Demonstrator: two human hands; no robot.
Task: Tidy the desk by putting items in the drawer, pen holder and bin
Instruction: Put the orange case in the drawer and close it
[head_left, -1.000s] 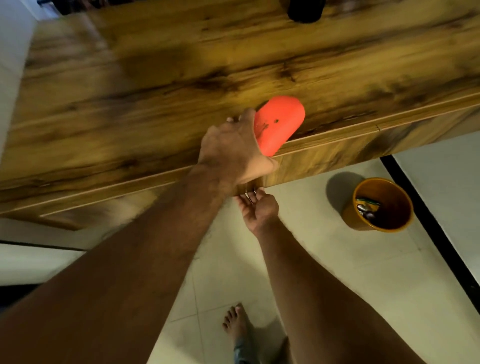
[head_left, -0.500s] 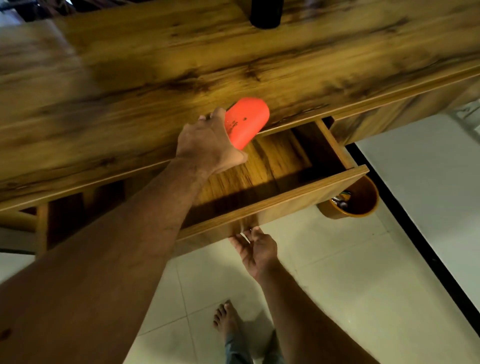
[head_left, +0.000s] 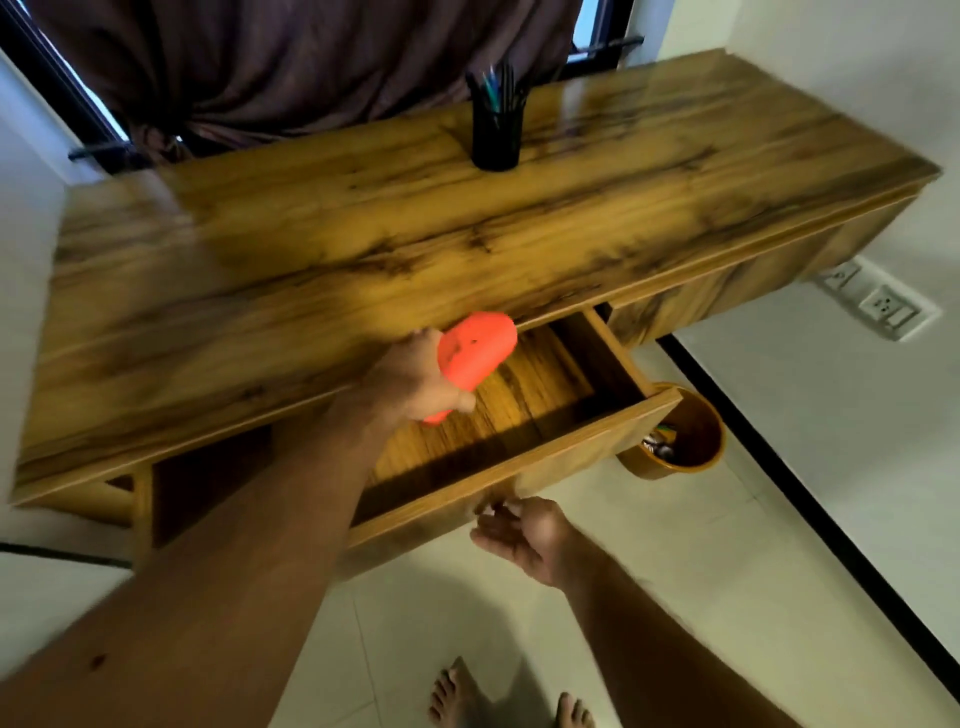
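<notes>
With the drawer pulled open, only the orange case, gripped by the left hand, is left to stow, the loosely curled right hand resting under the drawer front

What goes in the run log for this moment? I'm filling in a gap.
drawer: open | left hand: holds orange case over drawer | right hand: at drawer front's lower edge | bin: on floor
</notes>
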